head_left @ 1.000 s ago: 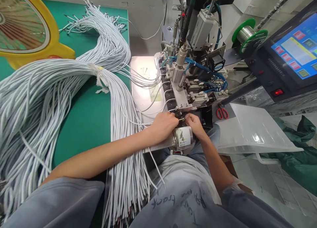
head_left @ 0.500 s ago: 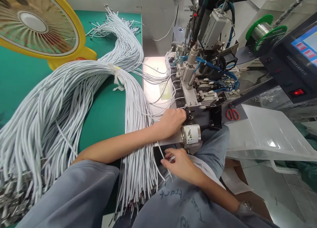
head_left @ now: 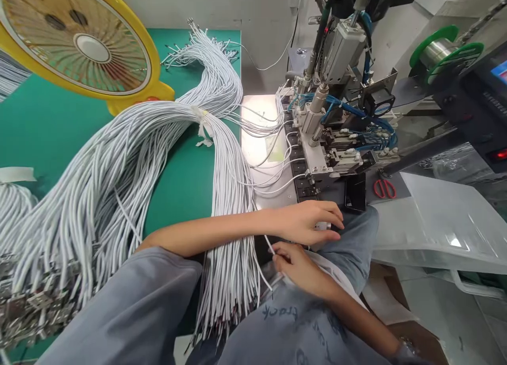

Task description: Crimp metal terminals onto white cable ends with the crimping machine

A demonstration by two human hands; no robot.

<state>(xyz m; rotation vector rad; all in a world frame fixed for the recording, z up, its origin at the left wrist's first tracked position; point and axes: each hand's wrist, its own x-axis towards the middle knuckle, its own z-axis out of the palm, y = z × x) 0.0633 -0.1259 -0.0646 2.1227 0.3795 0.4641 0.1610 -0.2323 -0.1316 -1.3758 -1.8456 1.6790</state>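
Observation:
My left hand (head_left: 311,222) is stretched out with its fingers apart, holding nothing I can see. It hovers over the labelled silver roll by the machine's front and hides most of it. Just below, my right hand (head_left: 295,267) pinches a thin white cable (head_left: 269,244) between thumb and fingers. A thick bundle of white cables (head_left: 232,196) hangs over the table edge beneath my left forearm. Several single cables run into the black holder strip (head_left: 303,183) of the soldering machine (head_left: 312,122).
A yellow fan (head_left: 158,90) stands on the green table (head_left: 178,180) at the left. Farther right are red-handled scissors (head_left: 384,188), a black box-like tray (head_left: 355,192), a solder wire spool (head_left: 439,53) and a translucent plastic bin (head_left: 439,217).
My left hand has left the holder strip, moved toward me and opened; a cable now shows in the strip there. My right hand has closed on a cable. The view has shifted left.

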